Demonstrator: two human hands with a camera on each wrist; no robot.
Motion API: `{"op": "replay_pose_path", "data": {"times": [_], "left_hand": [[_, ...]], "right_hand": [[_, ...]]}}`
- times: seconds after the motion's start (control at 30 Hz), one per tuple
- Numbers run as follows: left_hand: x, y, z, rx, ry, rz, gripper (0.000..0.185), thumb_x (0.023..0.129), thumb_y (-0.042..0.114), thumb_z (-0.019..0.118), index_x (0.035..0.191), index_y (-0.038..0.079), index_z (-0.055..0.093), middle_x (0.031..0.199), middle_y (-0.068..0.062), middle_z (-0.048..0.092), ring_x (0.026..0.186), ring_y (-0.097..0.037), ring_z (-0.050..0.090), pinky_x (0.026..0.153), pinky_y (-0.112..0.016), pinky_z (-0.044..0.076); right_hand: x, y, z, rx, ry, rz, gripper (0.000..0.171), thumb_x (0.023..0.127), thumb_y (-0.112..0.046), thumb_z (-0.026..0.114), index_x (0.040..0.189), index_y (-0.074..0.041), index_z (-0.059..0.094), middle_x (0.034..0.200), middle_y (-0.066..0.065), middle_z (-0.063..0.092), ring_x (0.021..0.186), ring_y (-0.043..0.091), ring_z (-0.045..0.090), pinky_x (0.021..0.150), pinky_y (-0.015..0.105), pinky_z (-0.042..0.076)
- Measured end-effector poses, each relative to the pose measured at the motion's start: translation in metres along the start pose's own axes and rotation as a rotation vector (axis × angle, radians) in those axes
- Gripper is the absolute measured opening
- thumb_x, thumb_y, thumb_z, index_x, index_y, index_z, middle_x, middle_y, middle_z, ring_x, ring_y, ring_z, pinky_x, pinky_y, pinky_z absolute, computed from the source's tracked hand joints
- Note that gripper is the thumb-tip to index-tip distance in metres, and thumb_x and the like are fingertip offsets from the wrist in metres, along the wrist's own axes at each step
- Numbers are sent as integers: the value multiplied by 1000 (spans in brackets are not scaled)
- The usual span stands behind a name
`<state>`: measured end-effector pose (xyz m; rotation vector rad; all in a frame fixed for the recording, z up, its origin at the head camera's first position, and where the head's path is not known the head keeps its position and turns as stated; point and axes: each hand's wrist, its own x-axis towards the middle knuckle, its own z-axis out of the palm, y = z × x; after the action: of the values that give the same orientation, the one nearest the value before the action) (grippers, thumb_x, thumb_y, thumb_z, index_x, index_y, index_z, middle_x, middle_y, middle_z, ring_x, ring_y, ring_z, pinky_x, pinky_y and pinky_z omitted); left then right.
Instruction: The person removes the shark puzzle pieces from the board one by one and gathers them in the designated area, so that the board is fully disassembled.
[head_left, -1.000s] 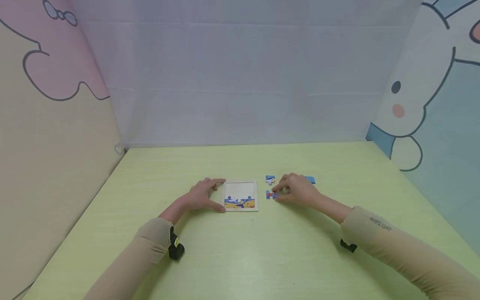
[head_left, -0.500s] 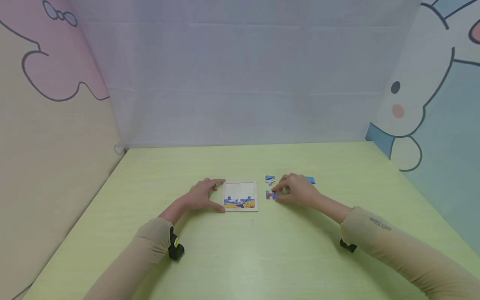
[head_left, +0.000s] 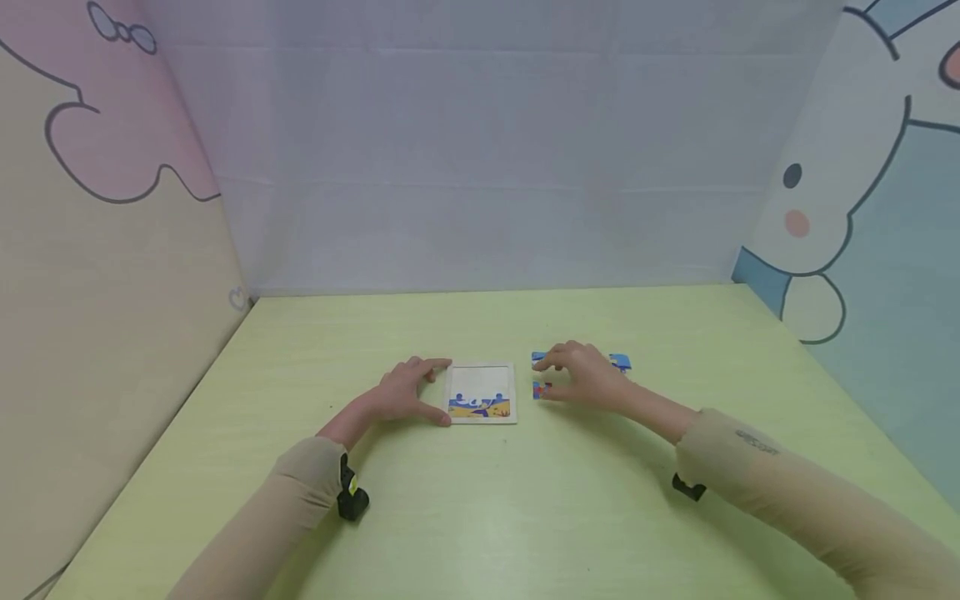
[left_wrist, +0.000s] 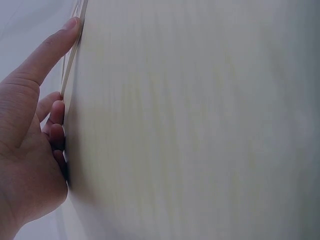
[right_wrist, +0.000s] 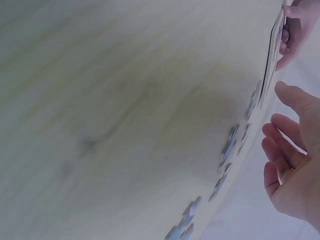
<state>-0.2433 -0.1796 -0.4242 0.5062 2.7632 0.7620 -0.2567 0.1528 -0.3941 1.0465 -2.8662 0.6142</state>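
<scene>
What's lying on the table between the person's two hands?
The puzzle tray, held at its edge by the left hand; then bare green table up to loose pieces under the right hand. Head view.

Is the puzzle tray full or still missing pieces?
Partly filled: the puzzle tray shows picture only along its near edge; the rest is bare, and loose pieces lie beside it.

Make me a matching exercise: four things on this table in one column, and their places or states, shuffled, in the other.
Things:
1. left hand
2. right hand
3. puzzle tray
4. loose puzzle pieces

Places or states:
A. partly filled, only along its near edge
B. lying on the table, right of the tray
C. resting against the tray's left edge
D. fingers relaxed, over the loose pieces

Pairs: 1-C, 2-D, 3-A, 4-B
</scene>
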Motion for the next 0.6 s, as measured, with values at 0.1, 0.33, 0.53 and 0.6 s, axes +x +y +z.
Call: {"op": "replay_pose_path", "data": {"times": [0.1,0.33,0.53,0.6], "left_hand": [[0,1,0,0,0,-1,99,69,50,86,152,25,38,120,-4,52,108,-22,43,91,-39,34],[-1,1,-1,0,3,5,99,69,50,86,152,24,38,120,-5,52,108,-22,44,91,-38,34],[-1,1,-2,-6,0,1,98,69,50,86,151,24,39,119,-4,52,107,-22,43,89,-37,33],[-1,1,-2,-6,0,0,98,69,51,86,151,24,39,118,-4,52,106,-22,44,88,-36,33]], "right_hand": [[6,-6,3,12,-6,-24,40,85,-28,78,119,-9,71,120,7,71,104,24,64,89,43,48],[17,-22,13,54,-58,-63,41,88,-25,74,125,-11,68,126,6,68,106,22,62,89,39,49],[24,-35,24,43,-108,-132,38,88,-21,74,124,-11,68,127,6,68,115,24,62,98,42,48],[25,-40,27,25,-130,-135,37,87,-20,73,124,-11,69,126,6,69,115,23,62,98,41,49]]}}
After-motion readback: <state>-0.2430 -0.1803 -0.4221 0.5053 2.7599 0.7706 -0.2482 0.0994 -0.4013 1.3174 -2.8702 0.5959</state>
